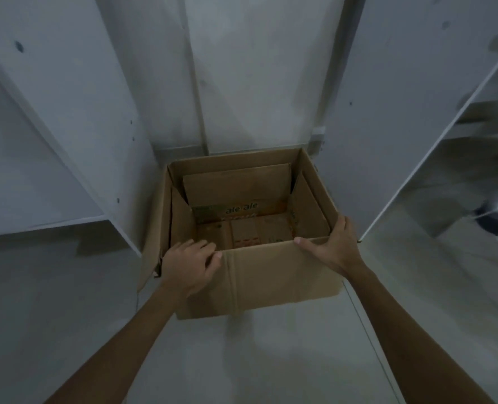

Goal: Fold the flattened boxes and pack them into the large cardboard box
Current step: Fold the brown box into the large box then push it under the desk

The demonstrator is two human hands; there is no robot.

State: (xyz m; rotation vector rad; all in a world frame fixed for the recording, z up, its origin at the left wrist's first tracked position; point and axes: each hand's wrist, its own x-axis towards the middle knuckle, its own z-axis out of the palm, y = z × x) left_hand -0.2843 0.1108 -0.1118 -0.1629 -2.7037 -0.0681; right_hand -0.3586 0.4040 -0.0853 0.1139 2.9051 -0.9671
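Our left hand (188, 265) curls its fingers over the near rim of the large cardboard box (271, 275), close to its left corner, the fingertips hooked inside and the thumb pressing the outer face, so it is closed on that near wall. Our right hand (334, 247) wraps the near right corner with the fingers spread fairly wide: the thumb lies along the near rim while the other fingers reach around onto the right wall. We judge this two-corner hold is there to steady or square the box so it stays open and put for packing.

Outward from the hands, the box stands upright on the pale floor (271, 360), its mouth open towards us. Its inner flaps (236, 185) are turned down against the walls, which keeps the opening free. Printed card with the words "ale ale" (241, 209) shows low on the far inner side and across the bottom; whether this is the box's own lining or a folded box already packed, we cannot tell.

The box sits in a gap between white panels (67, 97) on the left and white shelving (460, 126) on the right, its far wall close to the back panels. No flattened boxes are in sight, so we judge packing is barely begun.
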